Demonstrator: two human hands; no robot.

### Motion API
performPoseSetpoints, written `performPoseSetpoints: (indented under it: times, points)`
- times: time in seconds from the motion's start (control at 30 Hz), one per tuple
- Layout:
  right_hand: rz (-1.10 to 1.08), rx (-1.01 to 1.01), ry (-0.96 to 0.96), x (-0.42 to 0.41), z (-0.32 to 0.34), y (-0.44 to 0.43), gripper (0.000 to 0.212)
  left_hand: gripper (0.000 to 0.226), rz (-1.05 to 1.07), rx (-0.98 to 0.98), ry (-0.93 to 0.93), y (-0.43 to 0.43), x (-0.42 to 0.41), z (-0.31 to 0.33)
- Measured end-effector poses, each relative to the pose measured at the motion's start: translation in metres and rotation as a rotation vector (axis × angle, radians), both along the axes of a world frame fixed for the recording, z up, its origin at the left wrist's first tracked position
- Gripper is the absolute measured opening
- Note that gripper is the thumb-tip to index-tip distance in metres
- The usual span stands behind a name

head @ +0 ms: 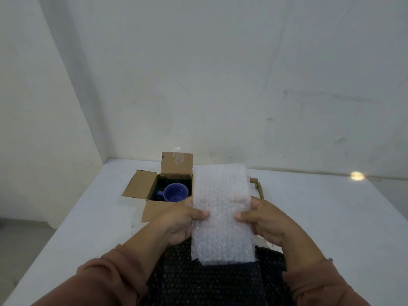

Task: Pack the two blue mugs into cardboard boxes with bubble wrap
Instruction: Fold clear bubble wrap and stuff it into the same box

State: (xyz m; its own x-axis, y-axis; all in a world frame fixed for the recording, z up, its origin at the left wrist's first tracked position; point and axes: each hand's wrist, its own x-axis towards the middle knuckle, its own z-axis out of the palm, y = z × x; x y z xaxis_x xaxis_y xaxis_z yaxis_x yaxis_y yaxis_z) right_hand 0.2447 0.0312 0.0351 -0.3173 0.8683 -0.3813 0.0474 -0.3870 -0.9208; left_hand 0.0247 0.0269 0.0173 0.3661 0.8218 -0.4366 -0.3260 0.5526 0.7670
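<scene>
A sheet of clear bubble wrap (221,214) is held up at the middle of the view, tilted away from the camera, its far edge toward 12 o'clock and its near edge hanging over a dark, dimpled sheet (198,281) that lies at 6 o'clock (what that sheet is made of cannot be told). The left hand (181,219) grips the wrap's 9 o'clock edge, its fingers (199,214) curled and clamped on the sheet, with the thumb on the near face. The right hand (266,219) grips the 3 o'clock edge the same way, thumb (242,216) pressed to the near face and the other fingers wrapped behind. Both wrists are raised and both forearms come in from 6 o'clock in rust-coloured sleeves (110,279), the palms turned toward each other.

One blue mug (175,192) is in view: it stands upright inside an open cardboard box (154,188) at 10 o'clock from the wrap, its handle toward 9 o'clock. The box's flaps are folded outward. At 2 o'clock, the corner of a second cardboard piece (257,184) peeks from behind the wrap. Everything rests on a white table (331,217) set against a pale wall (220,74).
</scene>
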Motion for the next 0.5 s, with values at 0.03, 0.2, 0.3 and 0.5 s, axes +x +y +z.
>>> performPoseSetpoints:
  times: [0.03,0.2,0.3,0.5]
  points:
    - [-0.022,0.002,0.018,0.000,-0.002,0.000,0.030,0.037,-0.003,-0.008,-0.009,0.000,-0.002,0.002]
    - [-0.089,0.044,0.054,-0.001,-0.009,0.003,0.031,0.025,0.087,-0.059,-0.091,0.008,-0.014,-0.008]
    - [-0.092,0.094,-0.068,-0.002,-0.013,0.007,0.039,0.048,0.082,-0.153,-0.129,0.011,-0.018,-0.014]
    - [0.023,0.100,-0.184,0.009,-0.009,0.011,0.031,0.040,-0.193,-0.055,0.150,0.020,-0.012,-0.007]
